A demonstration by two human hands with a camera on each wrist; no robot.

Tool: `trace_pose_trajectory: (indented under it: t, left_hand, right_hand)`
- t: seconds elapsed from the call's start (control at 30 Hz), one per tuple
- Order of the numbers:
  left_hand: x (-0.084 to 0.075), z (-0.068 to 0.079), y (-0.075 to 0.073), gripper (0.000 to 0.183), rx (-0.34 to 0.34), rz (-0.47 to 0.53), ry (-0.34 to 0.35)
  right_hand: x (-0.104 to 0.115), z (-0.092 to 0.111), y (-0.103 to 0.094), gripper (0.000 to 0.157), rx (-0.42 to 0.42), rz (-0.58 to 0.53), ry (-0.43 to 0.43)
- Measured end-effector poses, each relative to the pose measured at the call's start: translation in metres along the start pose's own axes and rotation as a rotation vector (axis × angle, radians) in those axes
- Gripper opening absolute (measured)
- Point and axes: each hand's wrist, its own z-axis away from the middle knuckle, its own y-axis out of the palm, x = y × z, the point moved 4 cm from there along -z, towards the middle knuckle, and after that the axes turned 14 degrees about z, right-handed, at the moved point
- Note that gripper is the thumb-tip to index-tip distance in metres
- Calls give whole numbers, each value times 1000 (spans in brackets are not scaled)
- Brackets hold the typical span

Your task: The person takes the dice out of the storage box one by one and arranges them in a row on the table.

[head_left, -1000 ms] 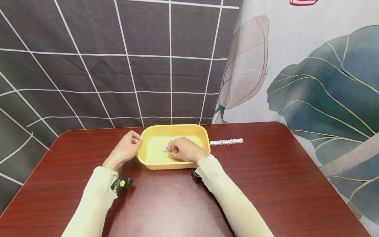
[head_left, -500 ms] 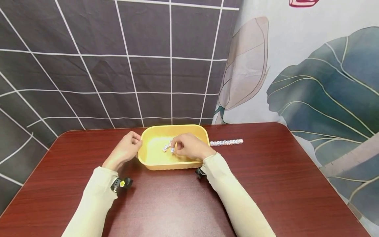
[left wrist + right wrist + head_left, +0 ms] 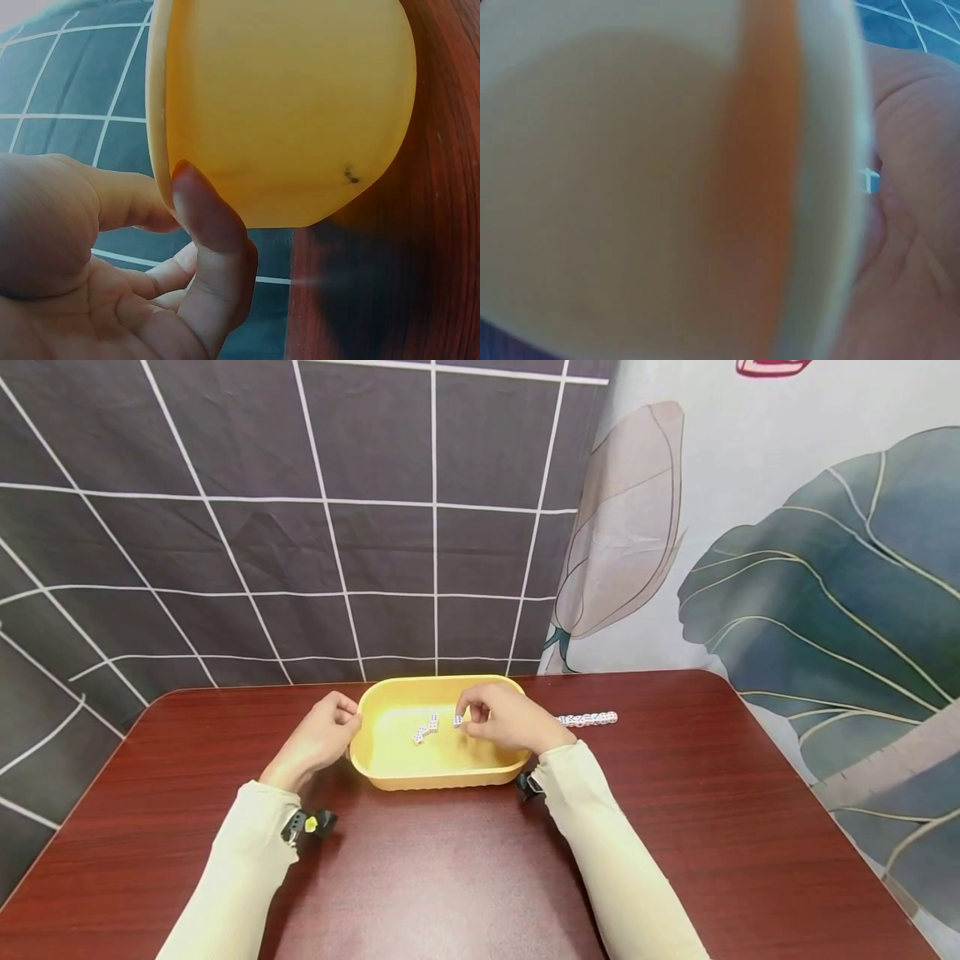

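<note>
Step in hand, by judgement: a single die is being taken from the yellow tray (image 3: 442, 781), with a row of dice (image 3: 592, 719) standing on the table (image 3: 420, 877) to the tray's right. If that row is the destination, the next move calls for carrying the die rightward over the tray's right rim and setting it at an end of the row, square to its neighbour, without nudging the line.

Right hand (image 3: 506, 718): grasping; thumb and forefinger pinch the held die (image 3: 457, 721) within the tray's outline, right of centre. Whether the die is clear of the tray floor cannot be told. The right wrist view shows the tray wall, blurred, and part of the palm; the fingertips are hidden there.

Left hand (image 3: 318, 735): grasping the tray's left rim between its digits, one of them lying along the outer wall in the left wrist view.

Positions: the loose dice (image 3: 425, 731) lie in a small cluster near the tray's middle, left of the held die and between the two hands, apart from both. The row runs left to right beyond the right hand, which hides its left end. Exact counts not readable.
</note>
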Motion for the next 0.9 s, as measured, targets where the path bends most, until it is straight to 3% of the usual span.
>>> trace_pose_trajectory:
  t: [0.37,0.9]
  left_hand:
    - [1,0,0,22,2,15,-5]
    - [1,0,1,22,5,0,-5]
  right_hand:
    - [-20,15,-14,8,-28,-37,90]
    - [-39,29,-32,12,-97,-75,138]
